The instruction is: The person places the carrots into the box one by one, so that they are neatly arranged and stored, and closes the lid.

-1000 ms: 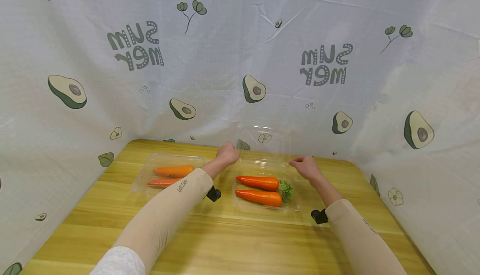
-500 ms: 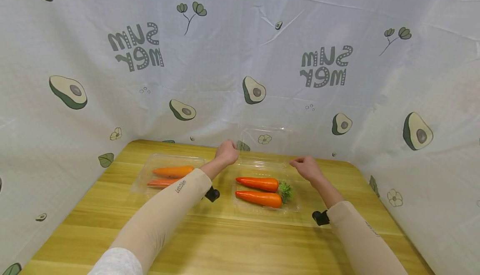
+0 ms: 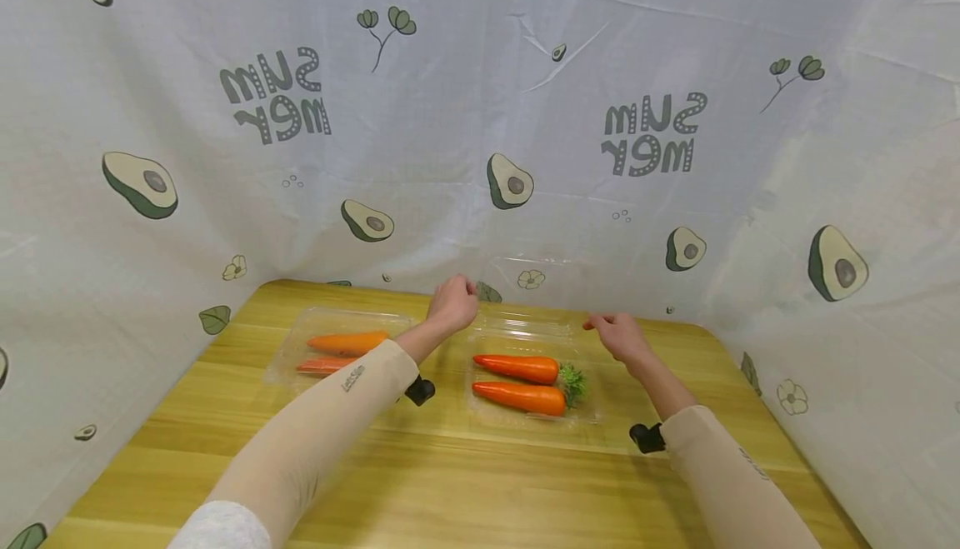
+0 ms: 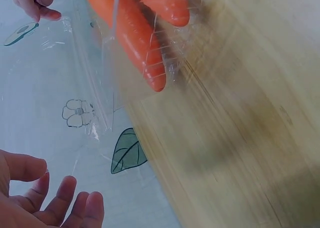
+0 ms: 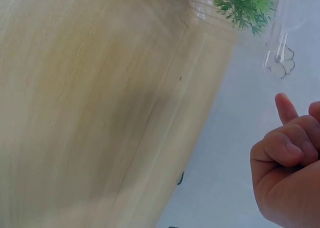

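Note:
Two orange carrots (image 3: 517,367) with green tops (image 5: 242,5) lie in a clear plastic clamshell container (image 3: 510,418). Its clear lid (image 3: 555,291) stands raised at the back, hard to make out against the curtain. My left hand (image 3: 453,303) is by the lid's left side. In the left wrist view its thumb and index tips are close together, the other fingers loosely bent, and no plastic shows clearly between them. By the lid's right side is my right hand (image 3: 618,336); in the right wrist view its index finger (image 5: 286,108) points straight and other fingers are curled.
Left of this container sits another clear container (image 3: 288,349) with an orange carrot (image 3: 347,343) and a redder one (image 3: 326,364), partly hidden by my left sleeve. A printed curtain (image 3: 450,116) rises behind the wooden table (image 3: 480,482).
My left hand has risen a little and my right hand has shifted slightly right, away from the lid's edge. The lid leans further back and shows more faintly. The carrots have stayed put.

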The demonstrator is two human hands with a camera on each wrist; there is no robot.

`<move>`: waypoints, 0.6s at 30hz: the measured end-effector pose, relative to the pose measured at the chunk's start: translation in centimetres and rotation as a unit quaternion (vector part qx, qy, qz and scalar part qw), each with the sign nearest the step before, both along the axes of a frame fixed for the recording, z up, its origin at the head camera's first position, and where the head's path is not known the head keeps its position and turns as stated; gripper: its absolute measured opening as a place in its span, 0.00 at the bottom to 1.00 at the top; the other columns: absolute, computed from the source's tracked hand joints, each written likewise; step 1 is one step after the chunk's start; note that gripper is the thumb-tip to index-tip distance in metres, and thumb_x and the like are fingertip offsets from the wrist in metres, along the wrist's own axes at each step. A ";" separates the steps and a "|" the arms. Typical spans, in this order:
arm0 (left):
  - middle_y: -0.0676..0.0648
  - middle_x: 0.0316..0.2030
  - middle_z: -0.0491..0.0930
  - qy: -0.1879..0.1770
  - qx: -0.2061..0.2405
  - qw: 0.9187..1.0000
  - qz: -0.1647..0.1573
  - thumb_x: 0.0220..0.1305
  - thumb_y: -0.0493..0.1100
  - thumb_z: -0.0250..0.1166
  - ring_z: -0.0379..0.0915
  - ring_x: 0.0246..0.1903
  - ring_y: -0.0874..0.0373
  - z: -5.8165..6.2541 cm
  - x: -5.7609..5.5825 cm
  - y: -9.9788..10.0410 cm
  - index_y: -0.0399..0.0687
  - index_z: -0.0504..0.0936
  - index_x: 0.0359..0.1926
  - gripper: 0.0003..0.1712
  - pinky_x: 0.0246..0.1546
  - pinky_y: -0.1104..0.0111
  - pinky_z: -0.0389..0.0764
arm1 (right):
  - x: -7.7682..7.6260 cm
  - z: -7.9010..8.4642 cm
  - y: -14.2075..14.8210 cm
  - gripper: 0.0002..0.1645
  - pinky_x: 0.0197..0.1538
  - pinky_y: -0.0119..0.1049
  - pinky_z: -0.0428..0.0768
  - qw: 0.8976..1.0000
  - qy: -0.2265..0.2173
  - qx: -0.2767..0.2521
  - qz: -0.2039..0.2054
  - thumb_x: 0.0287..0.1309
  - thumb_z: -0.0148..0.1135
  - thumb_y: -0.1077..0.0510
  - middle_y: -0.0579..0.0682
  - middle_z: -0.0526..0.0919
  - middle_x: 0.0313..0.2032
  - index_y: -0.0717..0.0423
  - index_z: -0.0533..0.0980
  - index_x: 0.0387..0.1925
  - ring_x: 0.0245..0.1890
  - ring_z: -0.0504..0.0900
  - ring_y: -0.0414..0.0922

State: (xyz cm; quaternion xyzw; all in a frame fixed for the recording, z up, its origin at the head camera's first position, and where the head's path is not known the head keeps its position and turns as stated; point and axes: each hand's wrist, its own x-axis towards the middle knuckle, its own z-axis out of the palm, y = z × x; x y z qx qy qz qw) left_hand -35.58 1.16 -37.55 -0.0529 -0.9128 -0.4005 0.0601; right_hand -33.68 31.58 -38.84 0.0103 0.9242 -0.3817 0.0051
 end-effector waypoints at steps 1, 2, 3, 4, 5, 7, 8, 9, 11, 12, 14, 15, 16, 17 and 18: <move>0.46 0.45 0.81 0.003 -0.001 1.000 -0.002 0.75 0.40 0.51 0.76 0.40 0.51 0.0 0.1 -0.1 0.45 0.80 0.48 0.11 0.44 0.59 0.78 | 0.0 0.0 0.0 0.31 0.20 0.33 0.61 1.000 -0.001 0.000 -0.001 0.78 0.42 0.46 0.41 0.57 0.12 0.67 0.78 0.58 0.13 0.55 0.39; 0.46 0.45 0.81 0.007 -0.004 1.000 -0.004 0.75 0.40 0.51 0.76 0.41 0.51 0.0 0.2 -0.1 0.45 0.80 0.48 0.11 0.45 0.58 0.79 | 0.1 0.0 0.0 0.31 0.20 0.33 0.61 1.000 -0.001 0.000 -0.003 0.78 0.42 0.46 0.41 0.56 0.13 0.67 0.78 0.57 0.13 0.55 0.39; 0.46 0.45 0.81 0.012 -0.007 1.000 -0.005 0.75 0.40 0.52 0.76 0.42 0.51 0.0 0.3 -0.2 0.45 0.80 0.48 0.11 0.46 0.58 0.79 | 0.1 0.1 0.0 0.31 0.20 0.33 0.61 1.000 -0.002 0.000 -0.005 0.78 0.42 0.46 0.42 0.57 0.14 0.66 0.78 0.57 0.13 0.55 0.40; 0.47 0.45 0.81 0.016 -0.010 1.000 -0.007 0.74 0.40 0.52 0.77 0.42 0.51 0.0 0.3 -0.3 0.45 0.81 0.48 0.11 0.47 0.58 0.79 | 0.1 0.1 0.0 0.31 0.21 0.33 0.61 1.000 -0.001 0.001 -0.007 0.78 0.42 0.46 0.42 0.58 0.16 0.66 0.79 0.57 0.14 0.55 0.40; 0.47 0.45 0.81 0.019 -0.012 1.000 -0.009 0.74 0.40 0.52 0.77 0.42 0.51 0.0 0.4 -0.4 0.45 0.81 0.48 0.12 0.47 0.58 0.79 | 0.2 0.2 0.0 0.31 0.21 0.33 0.61 1.000 -0.002 0.001 -0.008 0.78 0.42 0.45 0.44 0.58 0.17 0.66 0.79 0.57 0.14 0.55 0.40; 0.47 0.44 0.82 0.024 -0.019 0.999 -0.012 0.73 0.39 0.53 0.77 0.42 0.51 0.0 0.6 -0.5 0.45 0.82 0.48 0.12 0.46 0.57 0.79 | 0.3 0.2 0.0 0.31 0.22 0.33 0.62 1.000 -0.003 0.000 -0.012 0.77 0.42 0.45 0.48 0.66 0.24 0.65 0.79 0.57 0.16 0.55 0.41; 0.47 0.44 0.82 0.025 -0.023 0.999 -0.013 0.73 0.39 0.53 0.77 0.42 0.52 0.0 0.6 -0.6 0.45 0.82 0.48 0.11 0.46 0.58 0.79 | 0.4 0.3 0.0 0.31 0.22 0.33 0.62 1.000 -0.006 -0.002 -0.013 0.77 0.41 0.44 0.52 0.70 0.28 0.65 0.79 0.57 0.17 0.55 0.41; 0.48 0.44 0.82 0.026 -0.026 0.999 -0.015 0.73 0.39 0.54 0.77 0.41 0.52 0.0 0.7 -0.6 0.46 0.82 0.48 0.11 0.45 0.58 0.79 | 0.5 0.3 0.1 0.31 0.23 0.33 0.62 1.000 -0.007 -0.003 -0.012 0.77 0.41 0.44 0.55 0.73 0.34 0.64 0.78 0.58 0.18 0.56 0.41; 0.48 0.44 0.82 0.024 -0.033 0.999 -0.017 0.73 0.39 0.54 0.77 0.41 0.52 0.1 0.9 -0.7 0.46 0.82 0.48 0.11 0.43 0.58 0.79 | 0.6 0.4 0.2 0.32 0.23 0.34 0.62 1.000 -0.010 -0.007 -0.014 0.77 0.41 0.44 0.58 0.75 0.43 0.64 0.78 0.58 0.19 0.56 0.42; 0.48 0.44 0.82 0.024 -0.037 0.999 -0.018 0.73 0.39 0.55 0.77 0.40 0.53 0.1 0.9 -0.8 0.47 0.82 0.47 0.10 0.43 0.59 0.79 | 0.7 0.5 0.2 0.32 0.24 0.34 0.62 1.000 -0.013 -0.010 -0.016 0.77 0.41 0.43 0.58 0.74 0.45 0.63 0.78 0.58 0.19 0.56 0.42; 0.48 0.44 0.82 0.023 -0.043 0.999 -0.019 0.73 0.40 0.55 0.77 0.40 0.53 0.2 1.1 -0.9 0.48 0.82 0.46 0.10 0.41 0.59 0.79 | 0.8 0.6 0.3 0.32 0.23 0.34 0.62 1.000 -0.017 -0.015 -0.016 0.77 0.40 0.43 0.55 0.75 0.35 0.63 0.78 0.59 0.18 0.56 0.42; 0.48 0.43 0.82 0.022 -0.047 0.998 -0.019 0.73 0.40 0.55 0.76 0.40 0.53 0.2 1.2 -0.9 0.49 0.82 0.46 0.09 0.40 0.60 0.79 | 0.9 0.7 0.3 0.33 0.23 0.34 0.62 1.000 -0.018 -0.017 -0.016 0.77 0.39 0.43 0.51 0.73 0.29 0.63 0.78 0.60 0.17 0.56 0.42; 0.49 0.43 0.82 0.023 -0.050 0.998 -0.020 0.73 0.40 0.56 0.76 0.39 0.54 0.3 1.3 -1.0 0.49 0.82 0.45 0.09 0.39 0.60 0.79 | 1.0 0.7 0.3 0.33 0.21 0.33 0.62 0.999 -0.020 -0.022 -0.016 0.77 0.39 0.43 0.48 0.69 0.22 0.63 0.77 0.60 0.15 0.56 0.41; 0.49 0.42 0.82 0.025 -0.054 0.998 -0.021 0.73 0.40 0.56 0.76 0.39 0.54 0.3 1.3 -1.1 0.50 0.82 0.44 0.08 0.38 0.61 0.78 | 1.1 0.8 0.3 0.33 0.21 0.33 0.62 0.999 -0.023 -0.025 -0.015 0.78 0.39 0.42 0.45 0.65 0.18 0.62 0.77 0.61 0.14 0.55 0.41; 0.49 0.42 0.82 0.026 -0.059 0.998 -0.022 0.72 0.41 0.56 0.76 0.39 0.54 0.4 1.4 -1.1 0.50 0.82 0.44 0.08 0.37 0.61 0.78 | 1.1 0.9 0.3 0.34 0.20 0.33 0.61 0.999 -0.026 -0.031 -0.015 0.77 0.38 0.42 0.43 0.60 0.15 0.63 0.76 0.61 0.13 0.55 0.40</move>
